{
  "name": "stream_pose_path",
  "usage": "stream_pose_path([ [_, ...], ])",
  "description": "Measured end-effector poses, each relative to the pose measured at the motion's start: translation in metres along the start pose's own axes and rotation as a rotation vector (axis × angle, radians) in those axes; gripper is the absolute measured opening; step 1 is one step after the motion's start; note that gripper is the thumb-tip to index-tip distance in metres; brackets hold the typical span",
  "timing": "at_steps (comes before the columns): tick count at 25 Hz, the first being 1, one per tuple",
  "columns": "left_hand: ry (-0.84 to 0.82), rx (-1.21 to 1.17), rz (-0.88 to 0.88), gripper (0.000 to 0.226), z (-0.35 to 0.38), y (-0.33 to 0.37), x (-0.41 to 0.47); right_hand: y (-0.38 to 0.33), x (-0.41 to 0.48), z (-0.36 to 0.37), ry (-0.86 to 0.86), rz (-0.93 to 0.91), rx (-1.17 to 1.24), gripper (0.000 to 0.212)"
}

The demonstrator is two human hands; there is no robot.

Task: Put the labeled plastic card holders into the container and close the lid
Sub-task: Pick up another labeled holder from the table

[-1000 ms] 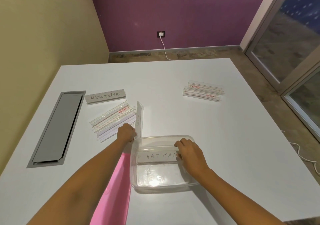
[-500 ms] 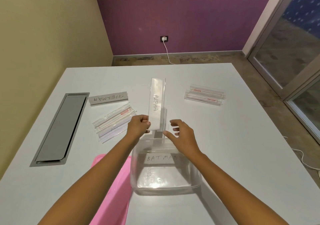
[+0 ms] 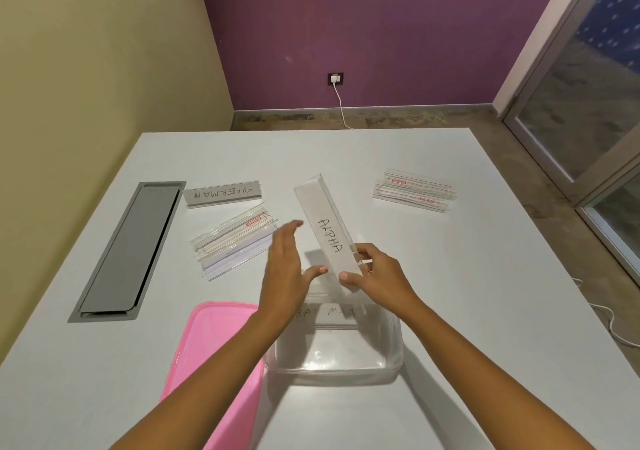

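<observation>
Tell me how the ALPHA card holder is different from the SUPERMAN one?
The ALPHA holder is up in the air, gripped at its near end by the right hand; the SUPERMAN holder stands on the table, untouched. ALPHA points away from the person; SUPERMAN runs sideways, its writing upside down from here. Both are long strips with handwritten names.

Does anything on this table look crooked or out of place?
Nothing is spilled or broken. The SUPERMAN holder reads upside down from here. The stack of clear holders on the left is fanned out unevenly, unlike the tidier pair on the right. The pink lid lies off the container.
</observation>
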State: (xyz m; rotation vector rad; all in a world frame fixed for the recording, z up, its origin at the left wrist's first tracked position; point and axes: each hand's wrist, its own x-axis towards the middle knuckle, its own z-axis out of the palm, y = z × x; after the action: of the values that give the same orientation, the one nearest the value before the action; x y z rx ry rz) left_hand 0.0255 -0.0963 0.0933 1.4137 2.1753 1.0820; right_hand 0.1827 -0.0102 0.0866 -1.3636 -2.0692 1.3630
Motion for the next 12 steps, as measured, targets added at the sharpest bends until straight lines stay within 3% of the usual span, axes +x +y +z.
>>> stream_pose_path([
  [2,0.069,0.188,0.139,0.091,-0.01,-0.008,0.001,0.009,-0.005,-0.008,-0.043,-0.021,-0.123,0.058],
  [6,-0.039,0.506,0.342,0.097,-0.023,-0.028,-0.008,0.03,-0.015,-0.02,-0.197,-0.076,-0.411,0.059],
  [9,-0.152,0.707,0.438,0.085,-0.021,-0.04,-0.018,0.04,-0.015,-0.022,-0.277,-0.113,-0.525,0.059],
  [12,-0.237,0.757,0.476,0.072,-0.015,-0.05,-0.024,0.045,-0.007,-0.015,-0.321,-0.16,-0.598,0.059],
])
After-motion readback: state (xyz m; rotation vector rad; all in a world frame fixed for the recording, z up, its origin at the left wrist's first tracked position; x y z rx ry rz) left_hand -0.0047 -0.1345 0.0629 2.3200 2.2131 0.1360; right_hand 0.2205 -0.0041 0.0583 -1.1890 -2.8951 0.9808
